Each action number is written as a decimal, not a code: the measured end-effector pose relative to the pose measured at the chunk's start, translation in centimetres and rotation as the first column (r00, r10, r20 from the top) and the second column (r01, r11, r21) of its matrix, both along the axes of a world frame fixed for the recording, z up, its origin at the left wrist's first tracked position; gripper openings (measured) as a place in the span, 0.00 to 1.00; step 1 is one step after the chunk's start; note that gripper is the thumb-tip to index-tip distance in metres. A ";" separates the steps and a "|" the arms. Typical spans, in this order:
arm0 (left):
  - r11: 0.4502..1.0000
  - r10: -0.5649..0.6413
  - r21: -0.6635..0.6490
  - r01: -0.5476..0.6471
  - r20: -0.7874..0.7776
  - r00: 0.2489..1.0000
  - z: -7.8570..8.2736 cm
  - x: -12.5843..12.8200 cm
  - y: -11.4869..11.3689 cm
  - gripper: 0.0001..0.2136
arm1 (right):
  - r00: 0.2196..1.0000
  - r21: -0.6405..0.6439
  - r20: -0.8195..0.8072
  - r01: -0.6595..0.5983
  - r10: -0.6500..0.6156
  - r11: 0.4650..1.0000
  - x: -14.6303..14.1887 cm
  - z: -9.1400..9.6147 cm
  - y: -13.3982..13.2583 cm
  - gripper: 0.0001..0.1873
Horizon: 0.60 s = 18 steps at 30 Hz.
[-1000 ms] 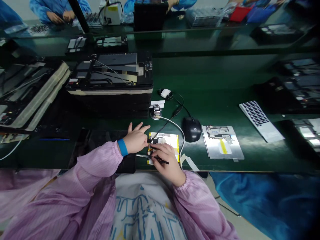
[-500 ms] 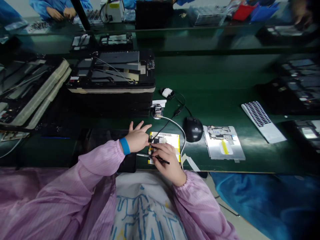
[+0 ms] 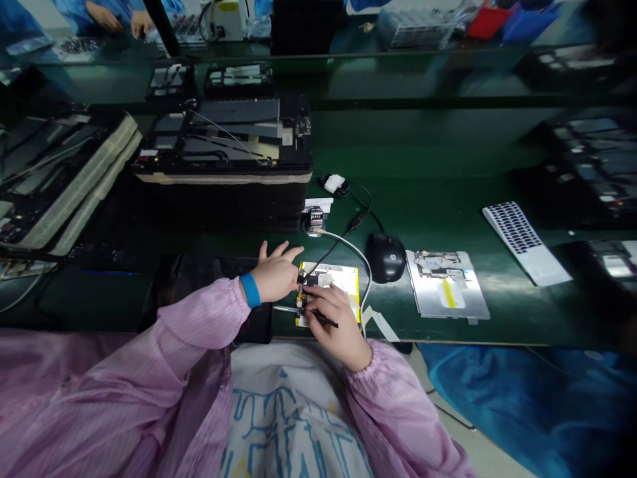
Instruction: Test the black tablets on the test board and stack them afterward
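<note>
My left hand (image 3: 275, 279), with a blue band on its wrist, reaches the left edge of a small battery pack with yellow edges and a circuit strip (image 3: 341, 277). Its thumb and index finger close at the end of a thin black cable (image 3: 328, 249), while the other fingers spread outward. Over the pack's lower part, my right hand (image 3: 334, 321) grips a slim black-and-silver tool (image 3: 286, 309), whose silver end points left. Its index finger extends toward the circuit strip. The exact contact under the fingertips is too small to tell.
A black mouse (image 3: 386, 257) and a silver metal plate with a board (image 3: 448, 285) lie to the right, beyond a white cable (image 3: 355, 249). A keyboard piece (image 3: 526, 242) sits farther right. Stacked dark device panels (image 3: 223, 146) stand behind. Across the bench are another person's hands (image 3: 104, 16).
The view has shifted slightly, moving the bench items a little to the right. Both my hands keep nearly the same pose at the battery pack. The other person's hands across the bench have moved apart.
</note>
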<state>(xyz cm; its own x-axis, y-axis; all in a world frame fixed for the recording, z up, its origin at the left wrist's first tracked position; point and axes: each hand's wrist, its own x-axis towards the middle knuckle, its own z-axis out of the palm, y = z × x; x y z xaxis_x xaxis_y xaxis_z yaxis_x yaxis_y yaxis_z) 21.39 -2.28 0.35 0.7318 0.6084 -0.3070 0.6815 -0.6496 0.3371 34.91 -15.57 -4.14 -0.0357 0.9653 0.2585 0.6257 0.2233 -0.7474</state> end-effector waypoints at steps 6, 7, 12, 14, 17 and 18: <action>1.000 0.025 0.007 -0.025 0.016 1.000 0.2 0.1 -0.2 0.08 | 1.000 0.006 0.013 -0.004 0.004 1.000 0.0 -0.2 0.0 0.05; 1.000 0.027 0.005 -0.027 0.014 1.000 0.3 0.1 -0.2 0.08 | 1.000 0.006 0.014 -0.004 0.004 1.000 0.0 -0.2 0.0 0.05; 0.999 0.039 0.026 -0.039 0.018 0.999 0.3 0.5 -0.4 0.09 | 1.000 0.009 0.023 -0.013 0.013 1.000 0.0 -0.2 -0.1 0.05; 0.999 0.026 0.034 -0.026 0.015 1.000 0.3 0.7 -0.4 0.09 | 1.000 0.012 0.025 -0.012 0.011 1.000 0.0 -0.2 -0.1 0.05; 1.000 -0.014 0.016 0.014 -0.015 1.000 0.6 0.7 -0.4 0.08 | 1.000 0.017 0.027 -0.007 0.007 1.000 0.0 -0.1 0.0 0.05; 1.000 -0.020 0.005 0.020 -0.027 0.999 0.7 0.8 -0.3 0.08 | 1.000 0.019 0.027 -0.006 0.005 1.000 0.1 -0.1 0.0 0.05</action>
